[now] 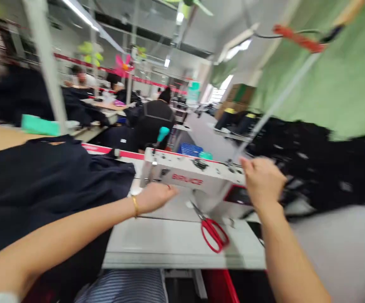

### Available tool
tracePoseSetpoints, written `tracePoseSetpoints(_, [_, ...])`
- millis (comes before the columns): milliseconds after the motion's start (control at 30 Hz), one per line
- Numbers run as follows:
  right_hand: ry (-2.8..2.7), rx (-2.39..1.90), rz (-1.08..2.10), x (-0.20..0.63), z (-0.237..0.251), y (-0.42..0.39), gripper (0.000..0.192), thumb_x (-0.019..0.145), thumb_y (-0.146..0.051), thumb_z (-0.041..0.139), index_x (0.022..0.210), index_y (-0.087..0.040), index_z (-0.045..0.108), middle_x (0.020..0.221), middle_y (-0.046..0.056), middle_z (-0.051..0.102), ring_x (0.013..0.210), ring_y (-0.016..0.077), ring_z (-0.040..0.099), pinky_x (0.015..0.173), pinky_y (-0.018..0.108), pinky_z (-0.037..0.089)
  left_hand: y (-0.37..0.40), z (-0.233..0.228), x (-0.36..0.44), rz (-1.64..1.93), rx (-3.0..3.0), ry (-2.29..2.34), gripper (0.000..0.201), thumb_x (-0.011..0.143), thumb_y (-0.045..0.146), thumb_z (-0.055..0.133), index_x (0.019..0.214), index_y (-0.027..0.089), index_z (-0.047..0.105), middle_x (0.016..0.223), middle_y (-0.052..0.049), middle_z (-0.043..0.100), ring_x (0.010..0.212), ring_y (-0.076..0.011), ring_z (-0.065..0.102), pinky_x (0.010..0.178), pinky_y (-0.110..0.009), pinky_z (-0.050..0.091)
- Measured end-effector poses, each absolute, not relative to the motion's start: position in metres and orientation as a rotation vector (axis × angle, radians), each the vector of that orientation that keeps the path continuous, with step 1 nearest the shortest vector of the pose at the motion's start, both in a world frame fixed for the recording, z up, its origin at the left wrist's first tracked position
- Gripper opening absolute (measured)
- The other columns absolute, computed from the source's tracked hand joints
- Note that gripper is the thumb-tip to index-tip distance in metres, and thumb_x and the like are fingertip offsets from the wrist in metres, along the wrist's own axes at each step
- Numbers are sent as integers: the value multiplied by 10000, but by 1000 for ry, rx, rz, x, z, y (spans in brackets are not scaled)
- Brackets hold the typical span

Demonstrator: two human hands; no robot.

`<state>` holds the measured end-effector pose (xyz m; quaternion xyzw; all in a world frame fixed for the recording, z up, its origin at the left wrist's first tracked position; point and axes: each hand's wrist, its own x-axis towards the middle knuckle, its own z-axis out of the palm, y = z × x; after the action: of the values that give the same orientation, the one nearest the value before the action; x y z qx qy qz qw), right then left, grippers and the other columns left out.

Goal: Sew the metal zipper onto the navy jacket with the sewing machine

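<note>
A white sewing machine (195, 174) with red lettering stands on the white table (169, 244) in front of me. My left hand (155, 197), with a gold bangle at the wrist, rests on the table just under the machine's needle end, fingers loosely curled and holding nothing I can see. My right hand (262, 181) is raised beside the machine's right end, near a pile of black fabric (315, 168); motion blur hides whether it grips anything. Red-handled scissors (212, 231) lie on the table between my hands. Dark navy fabric (43, 185) is heaped at the left.
Other people sit at sewing stations further back, one in dark clothing (157, 120) facing away. A white pole (46, 67) rises at the left. A green wall (334, 75) is at the right. A red bin (220, 286) sits under the table.
</note>
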<state>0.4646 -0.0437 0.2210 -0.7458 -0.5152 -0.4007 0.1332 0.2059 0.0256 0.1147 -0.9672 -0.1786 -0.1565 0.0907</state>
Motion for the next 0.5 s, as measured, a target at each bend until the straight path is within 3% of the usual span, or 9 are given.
tracePoseSetpoints(100, [-1270, -2565, -1081, 484, 226, -78, 445, 877, -492, 379, 761, -124, 602, 767, 112, 621, 722, 205, 578, 532, 269, 315, 32, 142, 230, -517, -2703, -559, 354, 837, 74, 343, 1161, 150, 465, 1054, -113, 584, 728, -165, 613, 563, -245, 473])
tracePoseSetpoints(267, [-1381, -2782, -646, 485, 220, -87, 479, 868, -510, 372, 824, -114, 637, 781, 158, 634, 759, 261, 590, 557, 275, 305, 16, 177, 268, -475, -2680, -623, 405, 785, 13, 314, 1160, 89, 447, 1163, -174, 502, 699, -186, 614, 527, -273, 466])
tracePoseSetpoints(500, [-1729, -2658, -214, 484, 205, -101, 321, 849, -369, 422, 698, -191, 642, 702, 42, 636, 668, 163, 569, 536, 230, 295, 46, 196, 308, -562, -2873, -681, 252, 773, 65, 387, 935, 114, 573, 981, -144, 600, 780, -242, 602, 659, -325, 463])
